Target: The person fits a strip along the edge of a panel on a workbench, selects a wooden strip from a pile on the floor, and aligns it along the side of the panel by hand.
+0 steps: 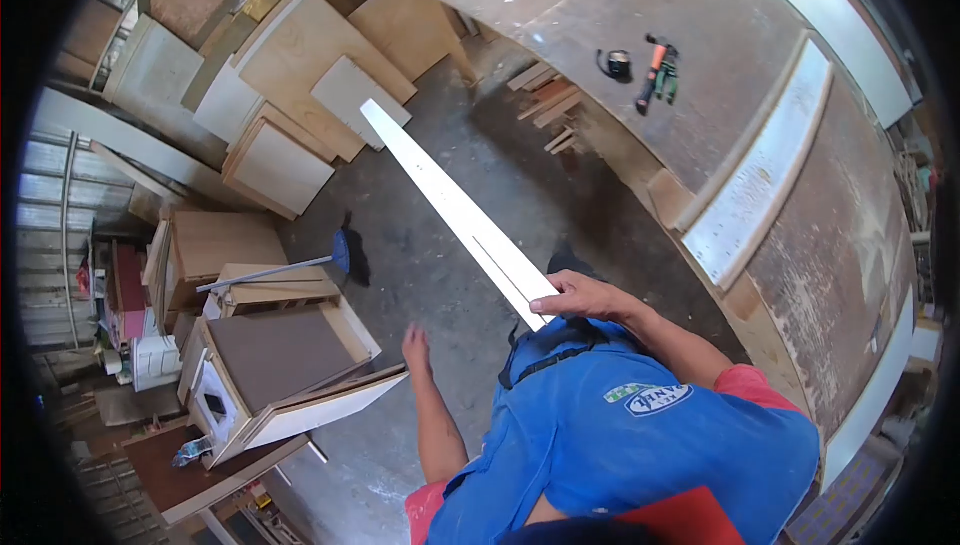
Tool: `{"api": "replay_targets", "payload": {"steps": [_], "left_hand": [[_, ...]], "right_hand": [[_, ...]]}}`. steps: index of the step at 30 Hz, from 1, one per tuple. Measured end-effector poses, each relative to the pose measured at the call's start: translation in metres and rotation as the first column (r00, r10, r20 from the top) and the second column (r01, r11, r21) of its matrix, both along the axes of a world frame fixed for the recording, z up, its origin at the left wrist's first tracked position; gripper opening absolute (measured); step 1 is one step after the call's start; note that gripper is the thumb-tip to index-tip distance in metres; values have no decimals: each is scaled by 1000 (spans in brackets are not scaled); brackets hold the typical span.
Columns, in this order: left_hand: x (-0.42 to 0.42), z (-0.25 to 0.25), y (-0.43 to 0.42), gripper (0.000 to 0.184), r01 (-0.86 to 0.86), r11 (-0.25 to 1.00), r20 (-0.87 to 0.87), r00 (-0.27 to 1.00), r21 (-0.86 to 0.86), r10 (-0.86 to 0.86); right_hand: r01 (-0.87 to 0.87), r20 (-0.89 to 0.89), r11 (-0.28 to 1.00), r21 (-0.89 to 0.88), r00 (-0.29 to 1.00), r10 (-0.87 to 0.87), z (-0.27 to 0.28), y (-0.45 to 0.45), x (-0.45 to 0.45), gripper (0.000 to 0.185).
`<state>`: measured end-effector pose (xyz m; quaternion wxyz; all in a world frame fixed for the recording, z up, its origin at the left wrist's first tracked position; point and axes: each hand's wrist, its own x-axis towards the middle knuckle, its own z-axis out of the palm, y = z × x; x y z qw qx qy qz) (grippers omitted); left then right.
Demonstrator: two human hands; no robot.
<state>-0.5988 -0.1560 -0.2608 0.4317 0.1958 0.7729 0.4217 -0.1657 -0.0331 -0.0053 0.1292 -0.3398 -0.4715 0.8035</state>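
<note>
A person's right hand (583, 298) gripped one end of a long white board (462, 213) beside the worktop's (740, 25) long edge, left hand (416, 348) hanging empty, a one-ended hold that might have let the far end swing into leaning panels (300, 65).

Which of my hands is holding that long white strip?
Your right hand: it grips the near end of the long white strip, while your left hand is apart from it, holding nothing visible.
</note>
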Motion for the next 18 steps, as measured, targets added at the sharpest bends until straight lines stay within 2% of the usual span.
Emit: {"api": "replay_targets", "payload": {"steps": [1,2,3,5,7,9,10,12,13,16,18], "left_hand": [[-8,15,39,45,67,997,-22,998,37,-67],[24,85,85,50,49,994,72,996,97,-56],[40,123,123,54,48,992,158,985,120,-67],[66,168,187,58,141,971,276,942,193,-192],[88,192,241,61,189,952,436,855,242,-281],[106,211,289,54,223,917,549,745,330,-379],[113,211,310,54,210,919,546,752,332,-369],[122,217,350,41,109,954,620,738,280,-266],[123,222,368,30,143,952,577,768,271,-279],[112,238,417,31,181,969,636,731,169,-248],[104,245,438,36,194,958,690,664,214,-288]], "right_hand": [[-18,-8,1000,-11,1000,18,-1,15,-11,44],[20,-14,1000,-9,1000,-20,-2,32,-21,44],[55,-21,998,-5,998,-55,-3,49,-32,44],[34,-55,999,-36,998,-36,-8,91,-53,44],[26,-74,998,-54,997,-30,-24,136,-72,42],[-10,-75,999,-44,997,7,-25,185,-94,42],[-27,-65,999,-30,998,24,-19,212,-103,41],[-54,-51,998,-16,997,53,-3,260,-117,40],[-62,-32,998,-6,998,62,2,282,-123,40],[-98,-30,993,-68,995,96,-3,339,-139,40],[-86,-18,992,-92,996,85,5,360,-147,39]]}}
